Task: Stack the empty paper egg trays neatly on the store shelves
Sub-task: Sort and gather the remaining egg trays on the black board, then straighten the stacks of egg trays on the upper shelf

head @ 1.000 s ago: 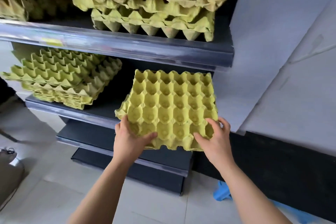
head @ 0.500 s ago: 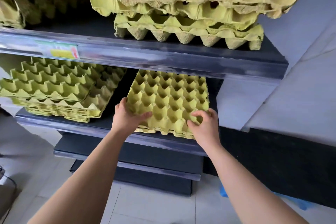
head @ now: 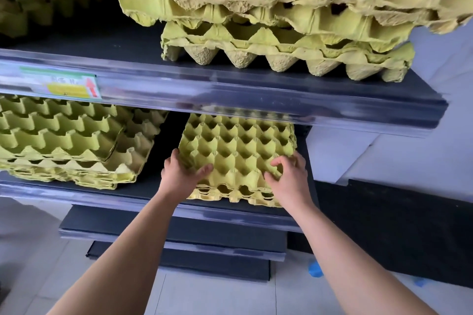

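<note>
Trays [head: 238, 153] lie on the shelf [head: 147, 190], near corners gripped by left hand [head: 179, 174] and right hand [head: 290, 181].

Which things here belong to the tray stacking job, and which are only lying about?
Job: held tray stack, left hand, right hand, middle shelf, left stack, upper stack.
Lying about: price label, blue scrap on floor.

Pretty plain tbh: left forearm [head: 135, 245] and right forearm [head: 340, 245] are both bare, and the left hand [head: 179, 176] and right hand [head: 289, 181] are bare too.
</note>
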`<state>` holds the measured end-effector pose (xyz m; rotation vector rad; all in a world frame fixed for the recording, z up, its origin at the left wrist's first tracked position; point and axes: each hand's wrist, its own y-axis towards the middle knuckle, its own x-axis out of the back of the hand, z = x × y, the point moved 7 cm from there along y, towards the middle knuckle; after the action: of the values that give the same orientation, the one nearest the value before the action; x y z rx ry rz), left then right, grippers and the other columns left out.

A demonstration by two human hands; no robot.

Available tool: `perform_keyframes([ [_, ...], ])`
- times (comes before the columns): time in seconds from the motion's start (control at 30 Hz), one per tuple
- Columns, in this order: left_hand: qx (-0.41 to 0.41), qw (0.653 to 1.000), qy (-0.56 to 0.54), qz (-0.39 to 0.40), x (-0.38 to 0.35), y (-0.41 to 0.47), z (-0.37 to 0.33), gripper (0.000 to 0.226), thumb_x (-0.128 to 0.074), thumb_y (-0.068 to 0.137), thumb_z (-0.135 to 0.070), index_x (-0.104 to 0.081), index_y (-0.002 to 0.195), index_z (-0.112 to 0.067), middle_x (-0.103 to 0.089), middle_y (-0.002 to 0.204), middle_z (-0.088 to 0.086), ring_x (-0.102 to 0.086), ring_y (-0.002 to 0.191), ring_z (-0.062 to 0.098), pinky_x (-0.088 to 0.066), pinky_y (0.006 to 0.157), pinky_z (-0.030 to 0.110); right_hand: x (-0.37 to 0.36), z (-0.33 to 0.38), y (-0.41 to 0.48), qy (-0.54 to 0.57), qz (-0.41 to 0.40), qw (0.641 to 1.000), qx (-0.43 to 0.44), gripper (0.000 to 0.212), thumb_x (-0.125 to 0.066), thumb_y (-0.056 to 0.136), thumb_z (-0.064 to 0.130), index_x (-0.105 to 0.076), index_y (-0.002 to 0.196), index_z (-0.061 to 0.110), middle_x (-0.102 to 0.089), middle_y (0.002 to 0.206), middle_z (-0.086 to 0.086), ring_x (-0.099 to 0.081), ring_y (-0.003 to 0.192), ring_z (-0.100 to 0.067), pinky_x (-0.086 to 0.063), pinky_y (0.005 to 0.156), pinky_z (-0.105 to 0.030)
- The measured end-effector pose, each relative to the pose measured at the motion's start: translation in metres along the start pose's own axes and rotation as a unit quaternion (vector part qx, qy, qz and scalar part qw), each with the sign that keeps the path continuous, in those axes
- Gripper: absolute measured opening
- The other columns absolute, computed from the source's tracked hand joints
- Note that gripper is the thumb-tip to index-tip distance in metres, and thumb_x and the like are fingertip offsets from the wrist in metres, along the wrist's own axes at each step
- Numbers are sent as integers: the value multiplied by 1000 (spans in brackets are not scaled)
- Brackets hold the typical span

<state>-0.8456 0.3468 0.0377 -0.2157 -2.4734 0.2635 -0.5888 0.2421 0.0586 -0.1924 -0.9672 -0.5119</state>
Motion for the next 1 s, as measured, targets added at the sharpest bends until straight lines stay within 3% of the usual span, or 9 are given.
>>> perform_keyframes([
  [0.1, -15, 995, 98, -16, 4, -2, -6, 105, -68, 73, -67, -25, 149, -9, -36, 143, 19, -35, 132, 39, -33, 109, 48, 2, 5, -4, -36, -15, 999, -11, 26, -68, 83, 34, -59, 105, 25, -33, 143, -13, -42, 126, -34, -38, 104, -41],
  [0.23, -121, 964, 233, -49, 16, -17, -27, 90, -52, 83, -70, -33, 145, -8, -37, 144, 17, -35, 131, 37, -33, 106, 45, 13, 29, -19, -97, -42, 994, -12, 31, -64, 87, 32, -64, 115, 20, -39, 144, -13, -38, 131, -34, -34, 109, -43],
  [0.4, -256, 909, 327, -15, 35, -40, -49, 65, -43, 94, -57, -39, 146, -19, -45, 143, 4, -42, 128, 28, -35, 104, 38, 24, 83, -51, -117, -77, 989, 39, 31, -60, 90, 24, -67, 118, 13, -60, 130, -6, -56, 117, -26, -43, 102, -41],
  [0.6, -369, 877, 308, -12, 81, -75, -66, 43, -61, 90, -44, -64, 124, -17, -64, 123, 3, -60, 107, 31, -47, 87, 40, 39, 154, -96, -108, -111, 983, 99, 30, -66, 87, 22, -69, 115, 12, -68, 118, -2, -66, 101, -22, -52, 89, -34],
  [0.77, -419, 860, 285, -67, 140, -102, -87, 33, -71, 80, -39, -74, 101, -14, -72, 93, 4, -68, 78, 31, -54, 67, 39, 66, 209, -115, -91, -126, 977, 144, 31, -63, 89, 26, -67, 118, 17, -66, 120, 2, -62, 108, -16, -49, 96, -31],
  [0.87, -426, 859, 259, -114, 187, -119, -102, 38, -59, 80, -44, -73, 101, -16, -72, 93, 1, -67, 78, 30, -56, 66, 39, 85, 246, -118, -85, -131, 972, 176, 34, -59, 92, 30, -64, 124, 20, -63, 125, 5, -57, 116, -12, -39, 101, -25],
  [1.0, -431, 850, 233, -196, 252, -137, -118, 36, -63, 83, -43, -72, 106, -17, -72, 97, 2, -68, 84, 30, -54, 71, 38, 106, 299, -123, -48, -146, 961, 230, 35, -61, 91, 29, -63, 124, 19, -63, 124, 5, -55, 117, -10, -39, 103, -24],
])
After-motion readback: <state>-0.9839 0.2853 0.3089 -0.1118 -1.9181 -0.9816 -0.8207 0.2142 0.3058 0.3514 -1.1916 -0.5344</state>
